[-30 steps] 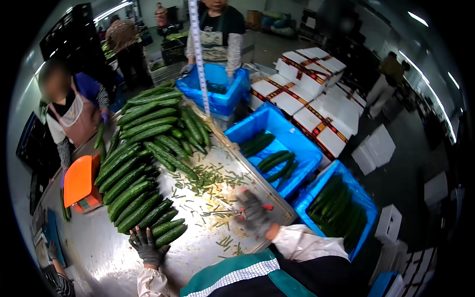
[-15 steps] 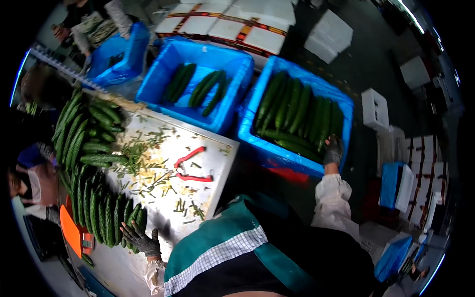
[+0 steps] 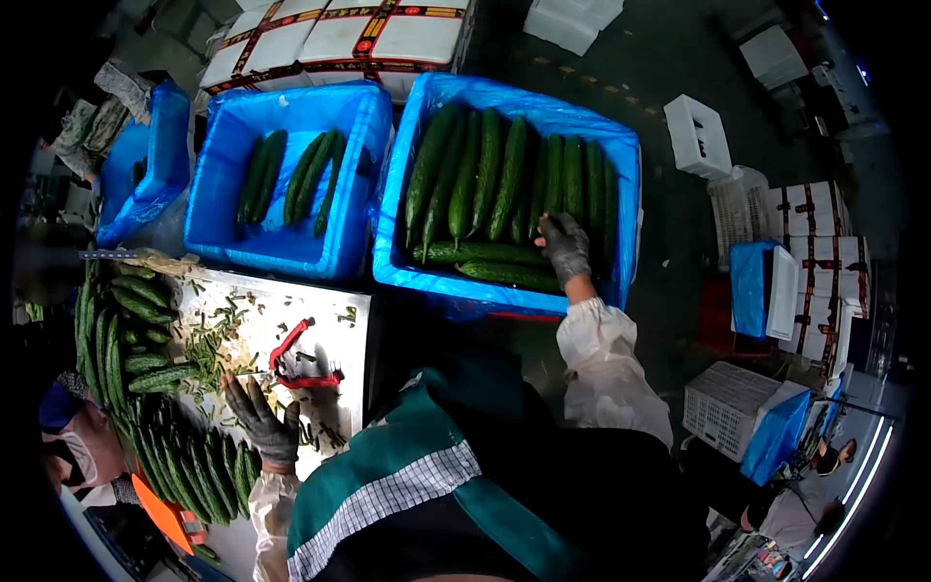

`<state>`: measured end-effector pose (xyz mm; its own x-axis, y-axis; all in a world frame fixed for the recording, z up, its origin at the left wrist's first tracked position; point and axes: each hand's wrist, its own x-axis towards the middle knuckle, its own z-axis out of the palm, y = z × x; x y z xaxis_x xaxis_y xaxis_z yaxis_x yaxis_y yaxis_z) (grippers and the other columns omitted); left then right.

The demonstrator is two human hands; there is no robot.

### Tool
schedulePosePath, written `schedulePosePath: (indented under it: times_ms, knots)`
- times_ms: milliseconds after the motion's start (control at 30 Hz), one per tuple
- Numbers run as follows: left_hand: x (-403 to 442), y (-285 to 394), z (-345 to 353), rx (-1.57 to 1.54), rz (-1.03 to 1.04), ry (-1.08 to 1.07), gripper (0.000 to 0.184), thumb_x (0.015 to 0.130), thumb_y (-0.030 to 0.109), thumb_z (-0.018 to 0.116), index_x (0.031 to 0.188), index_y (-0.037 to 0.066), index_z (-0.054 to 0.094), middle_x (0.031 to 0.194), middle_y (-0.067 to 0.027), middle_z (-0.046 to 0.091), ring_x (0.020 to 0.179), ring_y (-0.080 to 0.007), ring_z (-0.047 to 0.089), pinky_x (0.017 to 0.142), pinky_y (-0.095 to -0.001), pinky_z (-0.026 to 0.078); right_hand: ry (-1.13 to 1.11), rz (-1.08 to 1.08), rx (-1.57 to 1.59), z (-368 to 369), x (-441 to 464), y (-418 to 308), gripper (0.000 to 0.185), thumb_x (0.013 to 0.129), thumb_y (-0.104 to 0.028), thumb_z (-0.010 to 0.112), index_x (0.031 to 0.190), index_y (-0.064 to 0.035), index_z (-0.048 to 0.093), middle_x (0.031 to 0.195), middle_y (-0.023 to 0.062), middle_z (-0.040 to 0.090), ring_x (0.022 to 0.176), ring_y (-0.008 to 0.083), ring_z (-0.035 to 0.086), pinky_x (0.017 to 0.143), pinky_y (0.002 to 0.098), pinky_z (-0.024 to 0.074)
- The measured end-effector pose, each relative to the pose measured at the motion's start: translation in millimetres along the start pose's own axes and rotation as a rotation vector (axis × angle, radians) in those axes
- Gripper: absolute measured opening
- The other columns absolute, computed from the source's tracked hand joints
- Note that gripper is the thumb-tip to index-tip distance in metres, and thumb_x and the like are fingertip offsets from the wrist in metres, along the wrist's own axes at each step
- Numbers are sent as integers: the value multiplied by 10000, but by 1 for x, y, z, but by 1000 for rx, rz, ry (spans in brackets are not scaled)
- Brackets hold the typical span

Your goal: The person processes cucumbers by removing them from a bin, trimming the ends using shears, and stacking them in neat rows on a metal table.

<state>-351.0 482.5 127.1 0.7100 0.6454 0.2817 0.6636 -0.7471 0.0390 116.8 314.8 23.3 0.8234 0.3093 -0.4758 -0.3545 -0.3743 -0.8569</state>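
From up here I see dark green, bumpy cucumbers (image 3: 512,175) in the fuller blue-lined crate (image 3: 632,184), most side by side lengthwise, with two crosswise along its near wall. My right hand (image 3: 562,244), in a dark glove with bare fingertips, is over them with its fingers bent; I cannot tell whether it grips one. My left hand (image 3: 260,419) is spread above the metal surface (image 3: 344,403), near a pile of cucumbers (image 3: 189,475). Pale, wet-looking scraps and short green stems (image 3: 208,344) litter that brightly lit surface, beside red-handled cutters (image 3: 308,381) with their handles apart. A second blue-lined crate (image 3: 291,244) holds just a few cucumbers. Behind stand white boxes (image 3: 335,41) with patterned tape; a white open box (image 3: 696,138) sits on the dark floor (image 3: 582,107). At far left, dim and cropped, is what seems a co-worker's patterned sleeve (image 3: 124,87).
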Motion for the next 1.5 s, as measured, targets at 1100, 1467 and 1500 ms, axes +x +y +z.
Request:
schedulePosePath:
  times_ms: [1100,1467,1500]
  knots:
    - [-10,32,39,-185,-238,7,754,707,509,590,1276,71,362,1304,-241,324,1217,-423,299,985,-556,198,134,-56,-685,92,-8,-21,930,707,-324,693,1395,-166,88,1209,264,464,1075,381,492,888,410,406]
    - [-11,29,44,-187,-211,24,696,746,474,575,1271,61,380,1311,-233,334,1227,-419,298,993,-553,178,159,-76,-356,98,12,3,954,649,-108,704,1393,-158,109,1242,226,449,1090,324,498,906,389,408]
    - [-11,29,44,-196,-211,44,665,773,485,538,1262,57,395,1304,-241,352,1222,-422,313,998,-549,179,156,-80,-355,99,10,1,954,649,-108,704,1393,-158,109,1242,226,449,1090,324,498,906,389,408]
